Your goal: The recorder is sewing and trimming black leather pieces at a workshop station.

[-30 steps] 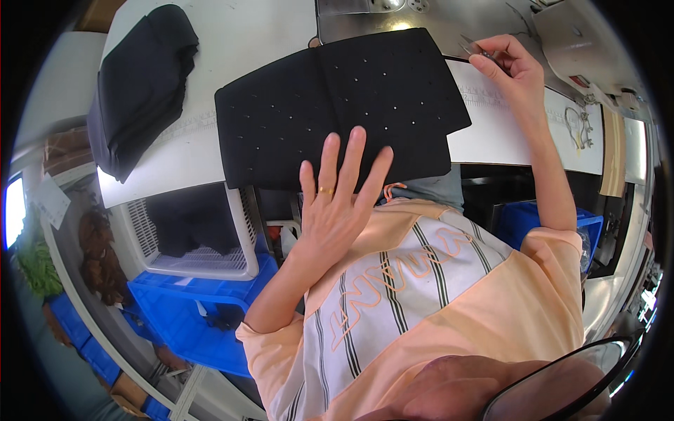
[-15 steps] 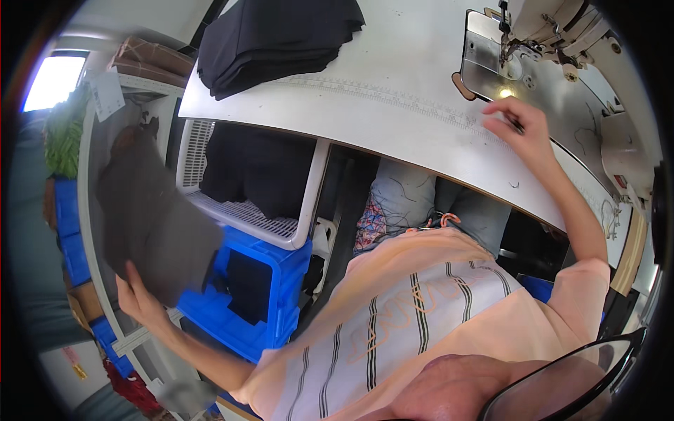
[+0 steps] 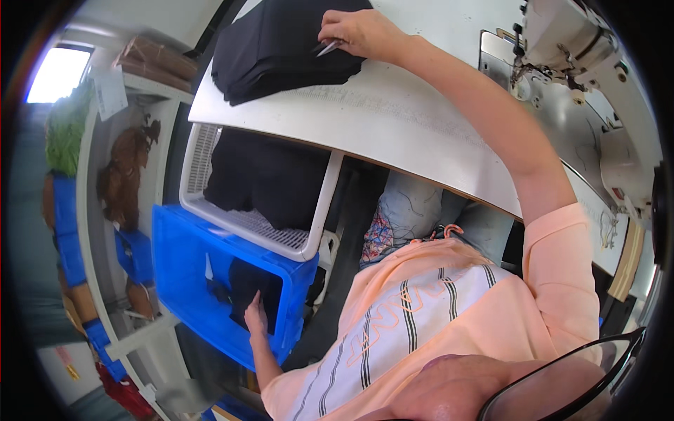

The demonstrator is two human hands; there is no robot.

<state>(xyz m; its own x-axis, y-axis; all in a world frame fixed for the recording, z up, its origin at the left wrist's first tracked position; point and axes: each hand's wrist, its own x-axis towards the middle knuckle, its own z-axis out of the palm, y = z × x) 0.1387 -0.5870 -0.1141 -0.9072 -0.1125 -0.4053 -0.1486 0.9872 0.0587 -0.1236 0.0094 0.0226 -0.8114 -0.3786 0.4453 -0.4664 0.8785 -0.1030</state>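
My left hand (image 3: 254, 316) reaches down into a blue plastic crate (image 3: 175, 259) beside my seat. Its fingers lie flat on a black fabric piece (image 3: 247, 279) inside the crate. My right hand (image 3: 359, 31) stretches across the white table (image 3: 393, 119) and rests on a stack of folded black fabric (image 3: 270, 52) at the table's far left. A thin silvery tool (image 3: 327, 48) is pinched in its fingers, tip against the cloth.
A white slotted basket (image 3: 312, 235) holding dark cloth (image 3: 256, 175) sits under the table, above the crate. A sewing machine (image 3: 586, 52) stands at the table's right. Shelves (image 3: 105, 182) with green and brown items are at the left.
My left hand carried the dark piece down from the left and now lies on it in the blue crate. My right hand moved from near the sewing machine to the black fabric stack.
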